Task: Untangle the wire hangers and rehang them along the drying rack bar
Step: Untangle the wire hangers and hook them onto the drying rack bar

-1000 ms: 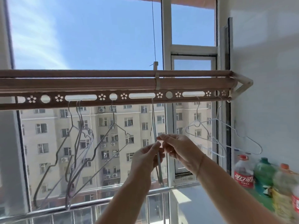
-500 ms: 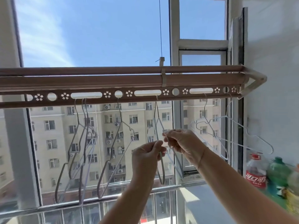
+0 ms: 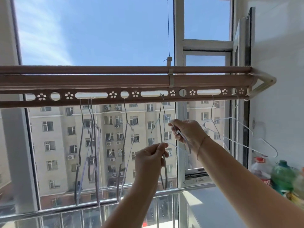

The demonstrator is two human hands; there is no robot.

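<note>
while left hand (image 3: pixel 148 159) pinches grey hanger (image 3: pixel 161 129), right hand (image 3: pixel 187 134) grips white hanger (image 3: pixel 166 118).

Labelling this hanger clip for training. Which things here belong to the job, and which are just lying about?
Job: drying rack bar, grey hanger in left hand, pale hanger in right hand, hanger bunch on the left, single hanger, white hangers on the right.
Lying about: red-capped bottle, green bottle.

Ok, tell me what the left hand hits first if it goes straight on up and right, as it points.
Probably the pale hanger that the right hand pinches: its wire crosses just above the fingertips of the left hand, which pinches the grey hanger. Next, the right hand itself. Depth is unclear here.
</note>
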